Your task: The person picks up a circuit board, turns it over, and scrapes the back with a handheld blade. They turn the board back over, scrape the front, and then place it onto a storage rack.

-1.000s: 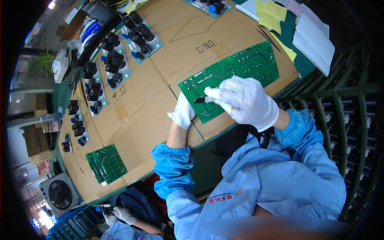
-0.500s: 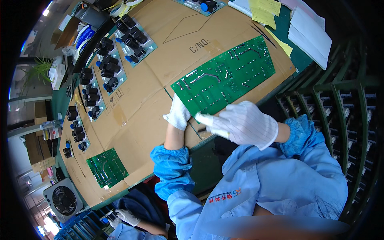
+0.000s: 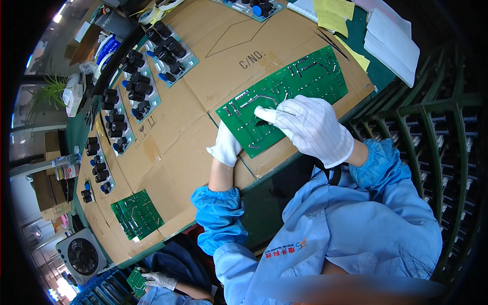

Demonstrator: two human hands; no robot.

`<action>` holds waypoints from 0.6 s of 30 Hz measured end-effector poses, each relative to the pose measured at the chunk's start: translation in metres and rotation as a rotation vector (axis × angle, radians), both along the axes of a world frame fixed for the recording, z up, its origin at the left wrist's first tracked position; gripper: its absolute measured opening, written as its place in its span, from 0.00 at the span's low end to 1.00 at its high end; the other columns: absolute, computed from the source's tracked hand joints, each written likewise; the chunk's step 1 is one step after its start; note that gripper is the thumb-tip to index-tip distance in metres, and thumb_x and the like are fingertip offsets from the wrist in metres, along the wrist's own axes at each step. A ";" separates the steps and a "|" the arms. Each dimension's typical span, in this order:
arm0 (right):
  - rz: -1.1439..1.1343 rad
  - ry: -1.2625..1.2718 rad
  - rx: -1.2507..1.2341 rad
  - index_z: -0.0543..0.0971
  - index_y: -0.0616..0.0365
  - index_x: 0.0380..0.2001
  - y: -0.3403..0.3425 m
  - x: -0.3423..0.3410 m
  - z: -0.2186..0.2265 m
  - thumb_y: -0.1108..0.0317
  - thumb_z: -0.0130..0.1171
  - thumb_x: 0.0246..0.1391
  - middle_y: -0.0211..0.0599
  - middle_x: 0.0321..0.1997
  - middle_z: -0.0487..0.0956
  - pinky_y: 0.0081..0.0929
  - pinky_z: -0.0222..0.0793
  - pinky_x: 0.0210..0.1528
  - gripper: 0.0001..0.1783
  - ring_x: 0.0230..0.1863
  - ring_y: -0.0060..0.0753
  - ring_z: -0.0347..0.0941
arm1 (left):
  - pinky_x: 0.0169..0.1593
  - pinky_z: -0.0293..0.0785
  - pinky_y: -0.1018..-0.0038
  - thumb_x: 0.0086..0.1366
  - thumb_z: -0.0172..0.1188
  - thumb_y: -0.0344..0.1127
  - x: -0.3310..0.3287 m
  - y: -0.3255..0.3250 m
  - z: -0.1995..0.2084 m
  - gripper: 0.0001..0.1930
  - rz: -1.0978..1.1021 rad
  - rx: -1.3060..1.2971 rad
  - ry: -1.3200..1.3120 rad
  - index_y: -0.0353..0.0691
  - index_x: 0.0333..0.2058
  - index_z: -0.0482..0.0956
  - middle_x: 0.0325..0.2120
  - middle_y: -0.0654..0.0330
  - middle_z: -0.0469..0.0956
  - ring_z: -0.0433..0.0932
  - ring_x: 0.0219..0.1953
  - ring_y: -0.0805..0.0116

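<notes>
- We see the cardboard point(image 3: 183, 119) lying as it did half a second ago: brown, flat and matt, creased, with shiny tape.
- The large green board point(image 3: 284, 89) has kept its place above the cardboard's near edge. It is a stiff, glossy oblong, solder side up, pricked with silvery dots and short metal bars.
- We find the smaller green board point(image 3: 137, 215) unmoved at the lower left, glossy and four-sided.
- The right hand point(image 3: 315, 127) has swung from the large board's near edge up over its left half. Its fingers are pinched together around a slim tool, inside a white, finely ribbed glove.
- The left hand point(image 3: 225, 145), in plain white cloth, stays at the large board's left corner; its fingers are hidden underneath, so we cannot tell how they grip.
- Below, another person's hand point(image 3: 160, 280) now has a little board point(image 3: 137, 282) with its green face showing.
- We see only the tool's dark tip point(image 3: 262, 122), narrow and flat, beneath the right fingertips.
</notes>
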State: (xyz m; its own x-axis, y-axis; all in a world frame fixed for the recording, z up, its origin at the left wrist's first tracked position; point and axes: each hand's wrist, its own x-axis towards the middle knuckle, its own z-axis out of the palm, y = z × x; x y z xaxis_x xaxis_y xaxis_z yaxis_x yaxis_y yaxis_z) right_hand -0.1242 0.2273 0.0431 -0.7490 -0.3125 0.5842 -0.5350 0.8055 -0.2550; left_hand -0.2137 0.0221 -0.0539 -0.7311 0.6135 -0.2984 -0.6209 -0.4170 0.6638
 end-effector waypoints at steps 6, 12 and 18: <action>0.007 0.012 0.006 0.78 0.50 0.48 -0.001 -0.003 -0.007 0.70 0.61 0.46 0.27 0.29 0.74 0.27 0.69 0.27 0.22 0.28 0.29 0.70 | 0.48 0.80 0.64 0.73 0.41 0.45 0.001 0.001 0.003 0.22 -0.009 -0.025 0.057 0.34 0.54 0.71 0.48 0.51 0.76 0.79 0.46 0.59; -0.009 0.029 -0.024 0.79 0.50 0.45 -0.001 -0.003 -0.008 0.70 0.61 0.46 0.28 0.29 0.73 0.26 0.69 0.26 0.19 0.26 0.30 0.70 | 0.45 0.78 0.74 0.69 0.51 0.32 0.001 0.004 0.009 0.15 -0.021 -0.073 0.094 0.33 0.51 0.73 0.45 0.57 0.77 0.76 0.43 0.71; 0.032 0.013 -0.007 0.79 0.50 0.45 -0.001 -0.005 -0.007 0.70 0.60 0.47 0.28 0.29 0.74 0.26 0.69 0.26 0.18 0.26 0.30 0.70 | 0.46 0.81 0.64 0.72 0.43 0.40 0.001 0.001 0.004 0.19 -0.056 -0.201 0.278 0.33 0.53 0.71 0.47 0.50 0.77 0.79 0.45 0.60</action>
